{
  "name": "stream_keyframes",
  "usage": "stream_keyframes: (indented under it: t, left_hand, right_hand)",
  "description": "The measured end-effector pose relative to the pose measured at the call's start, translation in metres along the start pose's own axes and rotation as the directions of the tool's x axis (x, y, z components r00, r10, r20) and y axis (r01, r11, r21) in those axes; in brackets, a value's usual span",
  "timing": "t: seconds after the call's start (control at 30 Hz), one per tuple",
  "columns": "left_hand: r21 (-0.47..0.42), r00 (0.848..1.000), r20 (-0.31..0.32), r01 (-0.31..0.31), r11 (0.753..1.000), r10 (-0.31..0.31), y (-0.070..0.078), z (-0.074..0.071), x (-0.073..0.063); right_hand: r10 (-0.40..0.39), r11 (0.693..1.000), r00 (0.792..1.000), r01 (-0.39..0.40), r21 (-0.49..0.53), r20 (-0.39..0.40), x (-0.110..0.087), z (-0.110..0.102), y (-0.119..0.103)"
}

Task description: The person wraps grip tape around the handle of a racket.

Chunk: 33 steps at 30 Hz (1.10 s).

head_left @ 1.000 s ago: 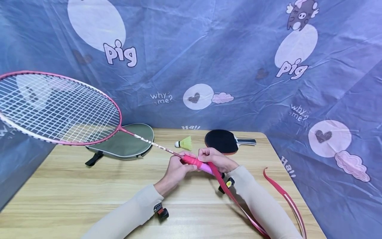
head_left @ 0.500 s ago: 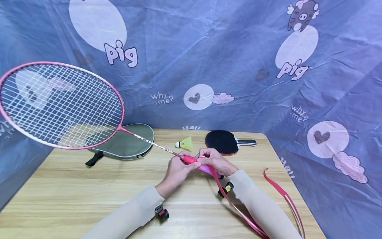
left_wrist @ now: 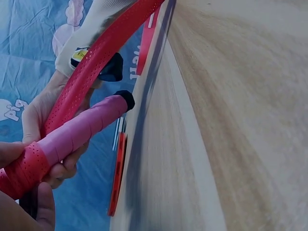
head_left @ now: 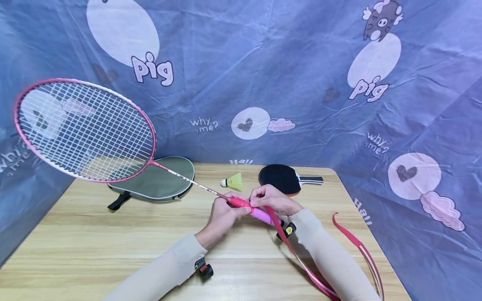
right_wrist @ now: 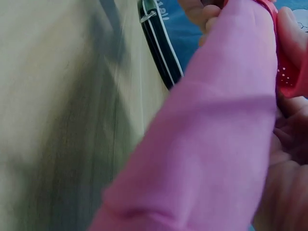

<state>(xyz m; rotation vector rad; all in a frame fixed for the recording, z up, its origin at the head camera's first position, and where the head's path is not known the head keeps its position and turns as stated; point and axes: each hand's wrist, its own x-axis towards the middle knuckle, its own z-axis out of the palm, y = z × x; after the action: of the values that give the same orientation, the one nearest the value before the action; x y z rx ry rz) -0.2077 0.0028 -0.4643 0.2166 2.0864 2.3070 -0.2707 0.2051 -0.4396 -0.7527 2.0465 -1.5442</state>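
A pink-and-white badminton racket [head_left: 188,179] slants across the head view, its strung head up at the left. My left hand [head_left: 220,219] grips the handle where red perforated grip tape [left_wrist: 24,168] is wound round it. Below the windings, the pink-purple handle [left_wrist: 79,127] shows, ending in a black butt cap [left_wrist: 126,99]. My right hand [head_left: 276,201] pinches the tape beside the windings. From there the loose tape hangs over the right forearm side and down to the table. In the right wrist view the handle [right_wrist: 216,120] hides much of the fingers.
A green racket case [head_left: 165,184] with a black strap lies at the back left of the wooden table [head_left: 150,242]. A yellow shuttlecock [head_left: 234,181] and a black table-tennis bat [head_left: 278,177] lie at the back. The tape's far end [head_left: 342,225] curls at the right.
The racket head has shifted right and turned a little as the handle rotated in my left hand. My right hand has moved slightly along the handle and back, still pinching the tape.
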Motion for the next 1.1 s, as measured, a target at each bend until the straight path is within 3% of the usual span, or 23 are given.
stream_keyframes:
  t: [0.3, 0.7, 0.97, 1.1]
  left_hand:
    - [-0.038, 1.000, 0.020, 0.014, 0.999, -0.014, -0.002, 0.000, -0.001]
    - [-0.086, 0.998, 0.065, 0.010, 0.996, -0.005, -0.005, -0.002, 0.001]
    - [-0.120, 0.996, 0.083, -0.017, 0.993, 0.027, -0.001, 0.001, 0.001]
    - [-0.058, 0.998, 0.062, -0.022, 0.998, 0.026, -0.002, 0.003, 0.000]
  right_hand:
    - [0.021, 0.999, 1.000, -0.021, -0.029, 0.002, 0.001, -0.004, 0.006]
    - [-0.010, 0.991, 0.999, 0.003, 0.137, 0.053, -0.002, 0.003, 0.012]
    - [-0.036, 0.984, 0.999, 0.038, 0.174, -0.016, -0.005, 0.008, 0.015]
    - [-0.088, 0.986, 0.994, 0.096, 0.136, -0.062, -0.005, 0.011, 0.015]
